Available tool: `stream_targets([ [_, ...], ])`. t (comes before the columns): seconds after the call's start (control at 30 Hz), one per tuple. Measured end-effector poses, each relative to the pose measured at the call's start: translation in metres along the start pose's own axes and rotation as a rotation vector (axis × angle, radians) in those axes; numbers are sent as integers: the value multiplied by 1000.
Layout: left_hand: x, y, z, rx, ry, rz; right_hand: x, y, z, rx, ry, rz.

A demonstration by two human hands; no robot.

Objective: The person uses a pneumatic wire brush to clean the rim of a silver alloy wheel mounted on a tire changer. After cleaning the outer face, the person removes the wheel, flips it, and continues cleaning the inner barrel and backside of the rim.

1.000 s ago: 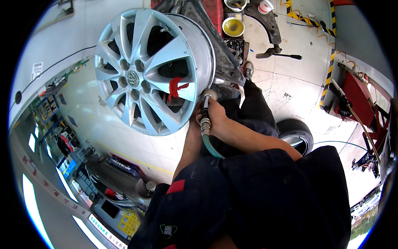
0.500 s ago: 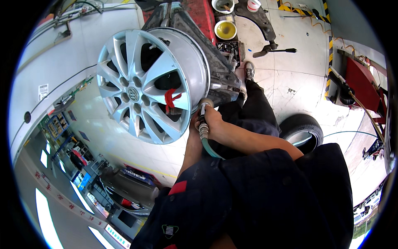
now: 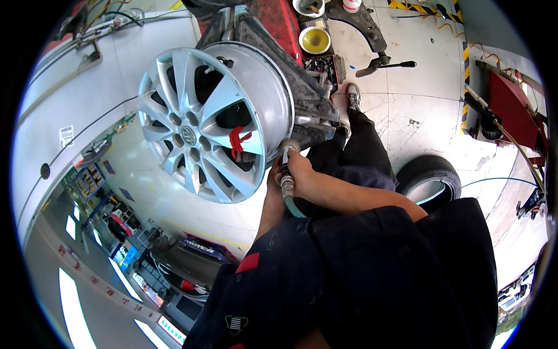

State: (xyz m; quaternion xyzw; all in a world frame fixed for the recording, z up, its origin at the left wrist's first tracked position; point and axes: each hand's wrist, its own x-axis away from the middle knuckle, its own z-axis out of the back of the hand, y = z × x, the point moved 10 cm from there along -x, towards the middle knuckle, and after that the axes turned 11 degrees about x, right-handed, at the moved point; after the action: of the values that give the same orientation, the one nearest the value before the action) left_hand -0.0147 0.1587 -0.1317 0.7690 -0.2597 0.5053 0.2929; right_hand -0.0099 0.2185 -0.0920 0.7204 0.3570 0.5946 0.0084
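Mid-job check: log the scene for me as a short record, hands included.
Right hand: fingers wrapped around a tool
Left hand: beside the tool, partly hidden; grip unclear
Tool: round head close to the wheel's edge, contact unclear; green hose attached
Wheel: silver, spoked, without tire
Red cloth: on a spoke
Loose tire: on the floor, person's right

My right hand [image 3: 300,166] holds the tool [image 3: 286,174] — wheel [image 3: 189,136] ahead-left, tyre [image 3: 419,170] on the floor [image 3: 401,122] to my right, two bowls [image 3: 329,43] beyond the wheel's right.
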Motion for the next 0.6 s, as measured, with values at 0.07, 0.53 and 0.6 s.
stream_targets([
  [0.07,-2,-3,-4,-9,-45,-8,1,-3,0,0,-15,6],
  [0.53,-14,-15,53,173,-61,128,-11,24,4,112,-17,-69],
  [0.6,-7,-8,65,109,56,108,-21,32,6,143,-25,-67],
])
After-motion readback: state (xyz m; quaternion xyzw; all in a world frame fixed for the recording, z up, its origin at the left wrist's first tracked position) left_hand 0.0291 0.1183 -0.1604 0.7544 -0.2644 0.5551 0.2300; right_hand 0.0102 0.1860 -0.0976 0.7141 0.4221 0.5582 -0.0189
